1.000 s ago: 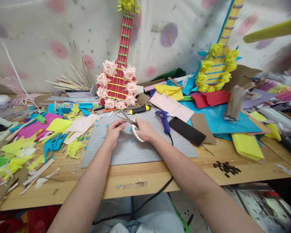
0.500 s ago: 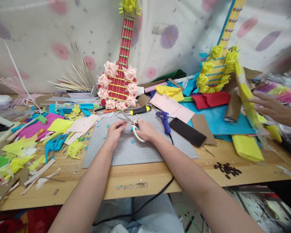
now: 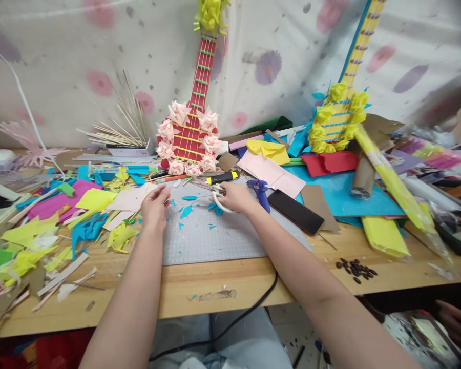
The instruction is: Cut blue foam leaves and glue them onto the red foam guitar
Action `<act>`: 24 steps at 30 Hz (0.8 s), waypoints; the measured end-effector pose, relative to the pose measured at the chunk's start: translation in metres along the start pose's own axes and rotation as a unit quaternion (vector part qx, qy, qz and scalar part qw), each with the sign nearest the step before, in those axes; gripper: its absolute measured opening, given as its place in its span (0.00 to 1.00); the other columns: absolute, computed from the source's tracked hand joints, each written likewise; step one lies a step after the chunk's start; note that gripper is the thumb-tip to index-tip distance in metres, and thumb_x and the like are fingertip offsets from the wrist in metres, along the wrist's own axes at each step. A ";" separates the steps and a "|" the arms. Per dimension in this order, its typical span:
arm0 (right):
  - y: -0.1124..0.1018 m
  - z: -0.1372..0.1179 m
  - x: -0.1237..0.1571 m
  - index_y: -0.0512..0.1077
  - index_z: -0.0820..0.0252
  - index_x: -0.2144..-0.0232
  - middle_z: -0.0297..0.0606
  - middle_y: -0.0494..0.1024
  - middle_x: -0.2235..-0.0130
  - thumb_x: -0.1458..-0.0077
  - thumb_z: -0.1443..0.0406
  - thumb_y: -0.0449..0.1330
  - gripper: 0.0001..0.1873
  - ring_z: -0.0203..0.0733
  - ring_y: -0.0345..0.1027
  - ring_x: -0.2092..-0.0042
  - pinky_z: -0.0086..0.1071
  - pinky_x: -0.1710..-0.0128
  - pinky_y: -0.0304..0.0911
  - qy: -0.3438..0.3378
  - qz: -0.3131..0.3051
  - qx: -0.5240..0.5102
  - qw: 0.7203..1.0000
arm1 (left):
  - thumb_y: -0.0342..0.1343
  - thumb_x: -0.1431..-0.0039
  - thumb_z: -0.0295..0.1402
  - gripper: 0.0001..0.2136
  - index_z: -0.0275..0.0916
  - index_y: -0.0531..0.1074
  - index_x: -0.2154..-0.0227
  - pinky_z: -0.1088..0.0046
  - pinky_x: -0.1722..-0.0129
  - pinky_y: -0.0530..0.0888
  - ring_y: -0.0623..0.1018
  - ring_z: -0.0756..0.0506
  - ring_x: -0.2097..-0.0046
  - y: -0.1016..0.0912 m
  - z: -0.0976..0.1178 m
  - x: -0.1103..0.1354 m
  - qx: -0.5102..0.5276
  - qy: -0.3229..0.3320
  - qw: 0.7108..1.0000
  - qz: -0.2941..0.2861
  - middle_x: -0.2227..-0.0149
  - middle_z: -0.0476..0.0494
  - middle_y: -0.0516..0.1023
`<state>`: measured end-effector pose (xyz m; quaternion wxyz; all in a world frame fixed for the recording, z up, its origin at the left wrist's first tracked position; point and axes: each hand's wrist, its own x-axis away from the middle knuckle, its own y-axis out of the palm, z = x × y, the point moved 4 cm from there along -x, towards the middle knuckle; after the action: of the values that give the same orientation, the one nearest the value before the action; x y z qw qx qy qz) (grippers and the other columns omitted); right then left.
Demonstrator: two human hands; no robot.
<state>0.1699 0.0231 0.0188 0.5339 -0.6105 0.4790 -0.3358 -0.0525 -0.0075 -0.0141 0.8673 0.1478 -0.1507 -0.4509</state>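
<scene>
The worktop, crowded with paper scraps, was backed by a flowered sheet — bare wood was seen along its front edge. Above the grey mat, scissors were gripped by the right fingers; the left fingers' hold couldn't be told.

The table is made of light wood. A grey cutting mat with a fine grid lies on it. At left, many loose paper scraps are spread. At right, near the front edge, lies a small group of dark oval pieces.
</scene>
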 end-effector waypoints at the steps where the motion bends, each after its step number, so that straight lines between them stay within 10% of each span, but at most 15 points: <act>1: -0.004 -0.006 -0.006 0.71 0.60 0.65 0.44 0.78 0.63 0.51 0.48 0.56 0.22 0.47 0.70 0.61 0.31 0.68 0.57 -0.013 -0.008 0.020 1.000 | 0.64 0.64 0.27 0.11 0.36 0.75 0.73 0.82 0.75 0.66 0.70 0.56 0.74 -0.003 0.002 -0.001 0.015 -0.006 1.000 0.015 0.74 0.50 0.73; 10: -0.002 -0.065 -0.071 0.74 0.64 0.61 0.48 0.77 0.58 0.56 0.68 0.60 0.16 0.48 0.70 0.57 0.31 0.64 0.62 -0.159 -0.121 0.149 0.968 | 0.56 0.57 0.20 0.09 0.36 0.72 0.71 0.81 0.70 0.70 0.74 0.55 0.71 -0.016 0.004 -0.008 0.055 0.016 0.995 0.080 0.69 0.48 0.74; 24: 0.035 -0.108 -0.094 0.68 0.69 0.53 0.49 0.71 0.51 0.42 0.71 0.46 0.17 0.46 0.63 0.48 0.35 0.51 0.58 -0.269 0.033 0.098 0.958 | 0.60 0.62 0.26 0.13 0.37 0.72 0.67 0.78 0.68 0.69 0.73 0.53 0.69 -0.009 -0.003 -0.006 -0.013 0.051 0.998 0.042 0.71 0.48 0.73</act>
<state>0.0328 0.0771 0.0161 0.7108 -0.6069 0.3025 -0.1869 -0.0608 -0.0068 -0.0212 0.8939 0.1532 -0.1063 -0.4077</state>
